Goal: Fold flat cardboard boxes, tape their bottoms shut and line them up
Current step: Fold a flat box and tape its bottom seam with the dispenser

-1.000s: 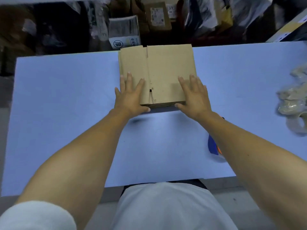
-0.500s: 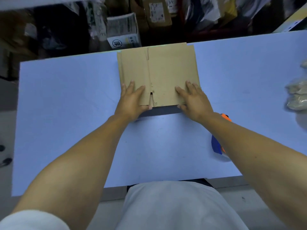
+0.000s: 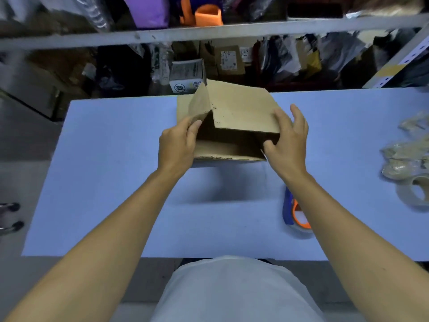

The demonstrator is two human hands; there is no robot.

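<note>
Opening up 1 box (image 3: 241, 112) at desk (image 3: 116, 182) centre w/ both hands: left hand (image 3: 177, 141) is pinching a side flap, right hand (image 3: 286, 141) is curling round the right edge, thumb inside. Early stage imo: box is only half-squared, bottom isn't taped yet, nothing is lined up. Count: 1 box, 1 dispenser (image 3: 296, 213) near right forearm, 1 tape roll (image 3: 415, 190) at desk's right edge.

You've got one cardboard box (image 3: 241, 110) on the table (image 3: 116, 159), and two hands on it: left hand (image 3: 177, 145), right hand (image 3: 287, 142). Right of the box: one tape dispenser (image 3: 293, 212), one loose tape roll (image 3: 415, 191).
</note>
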